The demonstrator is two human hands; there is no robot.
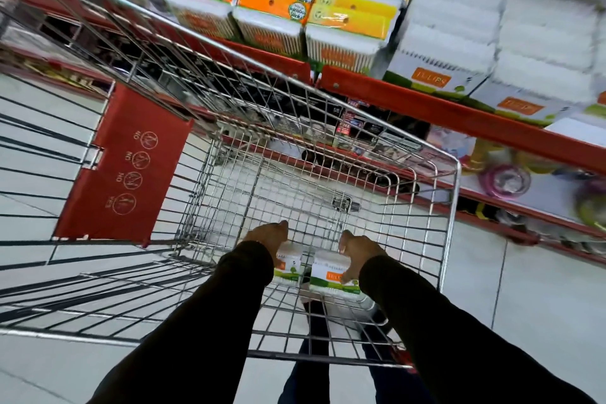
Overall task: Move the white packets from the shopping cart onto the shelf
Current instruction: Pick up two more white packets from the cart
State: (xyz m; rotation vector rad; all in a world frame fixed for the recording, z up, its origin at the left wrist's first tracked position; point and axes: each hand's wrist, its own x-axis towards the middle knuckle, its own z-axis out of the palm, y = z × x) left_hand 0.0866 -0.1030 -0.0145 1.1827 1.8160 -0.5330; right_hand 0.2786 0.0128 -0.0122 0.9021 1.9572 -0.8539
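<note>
Both hands down inside the shopping cart (455, 207), at the pickup step. Left hand (267, 236) curled over the top of one white packet (288, 267), fingers bent round it; seemingly gripping, though most of that packet hidden under the hand and sleeve. Right hand (359, 251) set on the far top corner of a second white packet (333, 275), fingers spread and partly open, touching but not clearly closed round it. Both packets low in the basket, side by side between the two hands, on the wire floor. Nothing lifted clear yet, by the look of it.

Shelf (426, 105) up and ahead of the hands, beyond the cart's far rim, to the right. Matching white packs (442, 43) already stacked there, beside orange-topped packs (275, 0).

Next move, likely: firm up the right grip, raise both packets straight up past the wire sides, then carry forward and right onto the shelf next to the matching stock. Care needed not to snag the cart rim or knock the stacked packs.
</note>
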